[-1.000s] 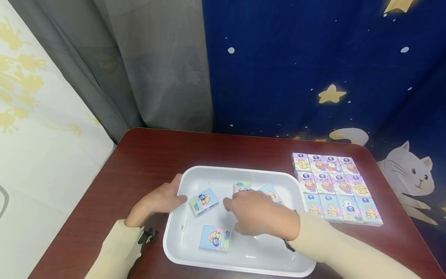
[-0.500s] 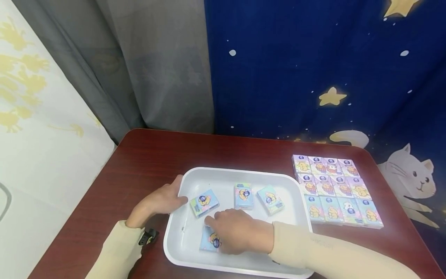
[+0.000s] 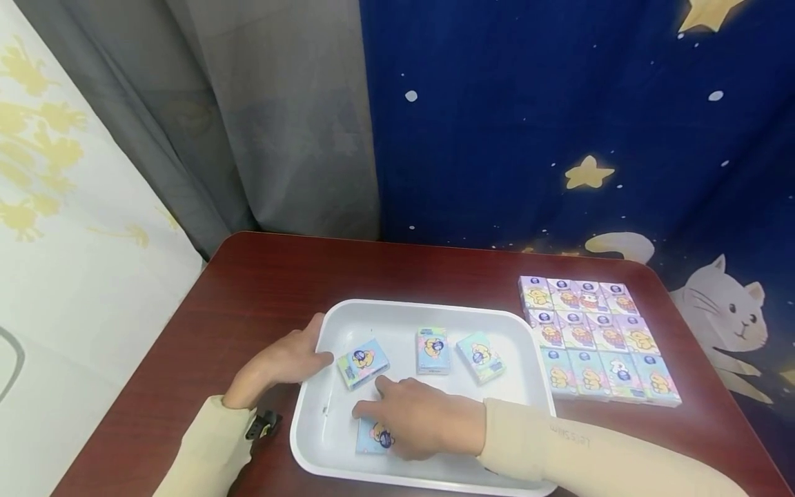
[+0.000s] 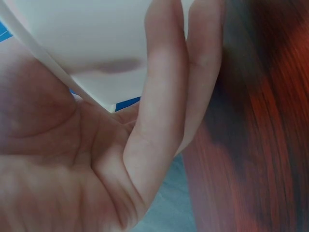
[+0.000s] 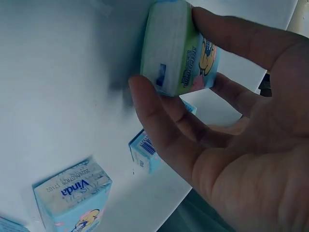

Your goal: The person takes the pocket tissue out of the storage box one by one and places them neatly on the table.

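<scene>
A white plastic tray sits on the table, and my left hand holds its left rim. In the left wrist view the fingers lie along the tray's outer wall. Inside the tray, my right hand grips a light-blue tissue pack near the front, partly covered by the hand. The right wrist view has this tissue pack between thumb and fingers. Behind it lie a tilted tissue pack at left, an upright-facing tissue pack mid-tray, and a slanted tissue pack at right.
Right of the tray, several purple and blue tissue packs stand in three neat rows on the dark red table. Grey and navy curtains hang behind the table's far edge.
My right hand has moved left and toward the front of the tray, from the middle packs to the front one, which it now grips. The left hand stays on the rim.
</scene>
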`<state>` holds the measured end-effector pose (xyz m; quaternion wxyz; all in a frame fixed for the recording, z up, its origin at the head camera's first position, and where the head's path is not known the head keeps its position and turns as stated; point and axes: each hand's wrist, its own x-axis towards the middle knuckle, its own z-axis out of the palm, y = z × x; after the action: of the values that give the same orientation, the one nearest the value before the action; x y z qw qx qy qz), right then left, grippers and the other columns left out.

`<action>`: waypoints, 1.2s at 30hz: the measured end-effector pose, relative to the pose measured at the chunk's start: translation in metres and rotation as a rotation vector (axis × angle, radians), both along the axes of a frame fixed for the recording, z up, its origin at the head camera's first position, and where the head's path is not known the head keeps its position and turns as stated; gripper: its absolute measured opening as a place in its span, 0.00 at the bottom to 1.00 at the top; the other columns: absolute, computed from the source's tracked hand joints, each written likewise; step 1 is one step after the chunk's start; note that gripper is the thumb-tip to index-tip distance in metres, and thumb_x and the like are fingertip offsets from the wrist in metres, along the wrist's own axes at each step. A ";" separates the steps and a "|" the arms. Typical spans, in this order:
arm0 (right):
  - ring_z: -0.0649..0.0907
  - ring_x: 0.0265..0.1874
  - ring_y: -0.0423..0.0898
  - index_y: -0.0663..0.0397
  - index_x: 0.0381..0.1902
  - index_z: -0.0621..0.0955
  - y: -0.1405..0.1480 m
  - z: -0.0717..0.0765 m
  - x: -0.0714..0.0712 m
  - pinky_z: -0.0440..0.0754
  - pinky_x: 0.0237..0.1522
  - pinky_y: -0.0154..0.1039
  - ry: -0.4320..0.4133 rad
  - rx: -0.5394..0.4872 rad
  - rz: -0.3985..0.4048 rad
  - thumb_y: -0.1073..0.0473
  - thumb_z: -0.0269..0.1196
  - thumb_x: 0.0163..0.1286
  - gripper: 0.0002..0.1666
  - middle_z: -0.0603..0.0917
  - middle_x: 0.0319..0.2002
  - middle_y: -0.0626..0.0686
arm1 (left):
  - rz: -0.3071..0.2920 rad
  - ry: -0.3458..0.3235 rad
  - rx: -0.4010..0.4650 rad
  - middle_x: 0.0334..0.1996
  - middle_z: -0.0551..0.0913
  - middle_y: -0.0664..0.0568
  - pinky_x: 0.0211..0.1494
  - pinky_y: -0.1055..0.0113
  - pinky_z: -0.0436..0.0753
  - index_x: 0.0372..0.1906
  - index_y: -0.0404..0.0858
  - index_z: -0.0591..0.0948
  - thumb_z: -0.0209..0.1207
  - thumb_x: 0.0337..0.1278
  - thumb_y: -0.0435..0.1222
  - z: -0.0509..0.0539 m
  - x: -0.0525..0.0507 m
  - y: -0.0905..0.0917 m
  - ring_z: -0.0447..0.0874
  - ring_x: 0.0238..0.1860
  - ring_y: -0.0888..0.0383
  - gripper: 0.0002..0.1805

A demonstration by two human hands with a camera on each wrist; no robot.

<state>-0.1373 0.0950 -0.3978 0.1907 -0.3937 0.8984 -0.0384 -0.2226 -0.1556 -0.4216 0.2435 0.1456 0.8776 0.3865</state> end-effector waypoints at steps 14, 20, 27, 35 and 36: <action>0.75 0.36 0.33 0.28 0.68 0.85 0.017 0.005 -0.004 0.77 0.42 0.28 -0.143 -0.183 -0.033 0.67 0.73 0.70 0.34 0.78 0.38 0.36 | 0.003 -0.007 0.004 0.44 0.87 0.39 0.32 0.51 0.93 0.77 0.28 0.58 0.62 0.70 0.30 0.000 0.000 -0.001 0.93 0.32 0.50 0.37; 0.75 0.36 0.34 0.35 0.68 0.86 0.033 0.014 -0.008 0.77 0.44 0.29 -0.213 -0.288 -0.067 0.69 0.71 0.69 0.33 0.79 0.36 0.35 | 0.009 -0.008 0.013 0.45 0.86 0.38 0.31 0.51 0.93 0.76 0.29 0.59 0.62 0.69 0.29 0.001 0.000 0.000 0.93 0.33 0.49 0.37; 0.79 0.37 0.35 0.37 0.69 0.86 0.058 0.024 -0.014 0.82 0.46 0.34 -0.264 -0.383 -0.178 0.67 0.70 0.71 0.31 0.86 0.46 0.36 | 0.012 -0.002 0.006 0.46 0.86 0.37 0.31 0.50 0.93 0.76 0.29 0.60 0.62 0.68 0.29 0.000 0.000 0.000 0.93 0.33 0.48 0.37; 0.82 0.36 0.35 0.38 0.70 0.84 0.086 0.032 -0.016 0.84 0.42 0.37 -0.269 -0.477 -0.263 0.67 0.71 0.68 0.34 0.85 0.46 0.39 | 0.020 -0.012 0.016 0.46 0.86 0.38 0.30 0.50 0.93 0.77 0.30 0.60 0.62 0.68 0.29 0.000 0.000 0.001 0.93 0.33 0.48 0.37; 0.83 0.36 0.35 0.39 0.70 0.84 0.089 0.033 -0.017 0.85 0.42 0.37 -0.273 -0.489 -0.271 0.66 0.71 0.68 0.34 0.86 0.47 0.40 | 0.021 -0.014 0.019 0.46 0.86 0.38 0.30 0.50 0.93 0.77 0.30 0.59 0.62 0.68 0.29 -0.001 0.000 0.001 0.93 0.33 0.48 0.37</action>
<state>-0.1540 0.1838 -0.3646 0.2022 -0.2959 0.8730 -0.3309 -0.2224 -0.1546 -0.4223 0.2440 0.1362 0.8737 0.3981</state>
